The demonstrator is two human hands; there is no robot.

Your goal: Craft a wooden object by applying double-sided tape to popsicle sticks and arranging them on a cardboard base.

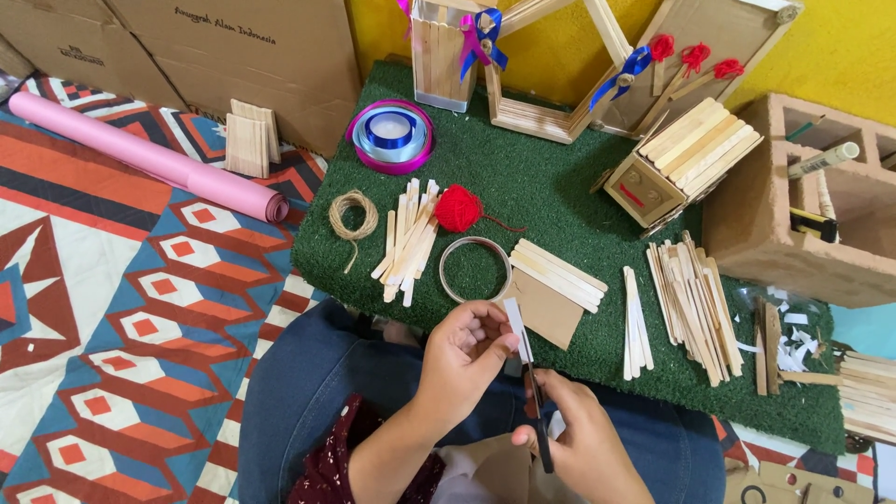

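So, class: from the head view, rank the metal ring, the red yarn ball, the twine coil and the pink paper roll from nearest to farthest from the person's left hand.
1. Metal ring: just above the left hand.
2. Red yarn ball: farther up the green mat.
3. Twine coil: up and left, near the mat's edge.
4. Pink paper roll: far left, on the patterned rug.

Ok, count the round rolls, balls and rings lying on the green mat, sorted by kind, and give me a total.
Spool of blue and pink ribbon: 1
Coil of brown twine: 1
Ball of red yarn: 1
Bare metal ring: 1
Total: 4, all on the green turf mat.
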